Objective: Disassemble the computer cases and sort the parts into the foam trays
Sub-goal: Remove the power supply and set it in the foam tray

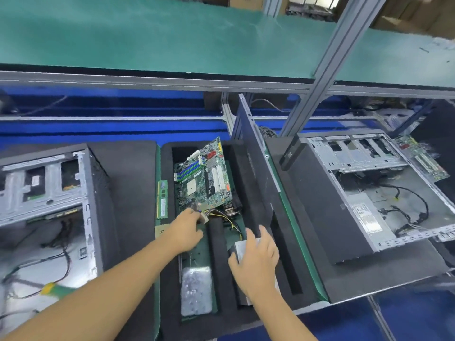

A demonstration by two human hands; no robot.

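Worktop [294, 219] foam tray [248, 168] holds motherboard [206, 175]; left hand [187, 227] pinches cable connector [204, 218], right hand [257, 259] lies spread on power supply [240, 246]; computer cases [369, 183] part-stripped, wiring remains.

The person's left hand [186, 230] and right hand [256, 257] are bare. The left forearm [110, 286] and right forearm [278, 313] are also bare, uncovered as far as the view reaches.

silver box [242, 246]: mostly under the right hand [256, 262]; grip or rest, cannot tell
cable plug [204, 217]: partly hidden by the left hand [186, 230] pinching it
left case [49, 188]: cut by left edge
right case [369, 193]: cut by right edge
memory stick [162, 200]: print too small to read
yellow-green thing [57, 289]: blurred
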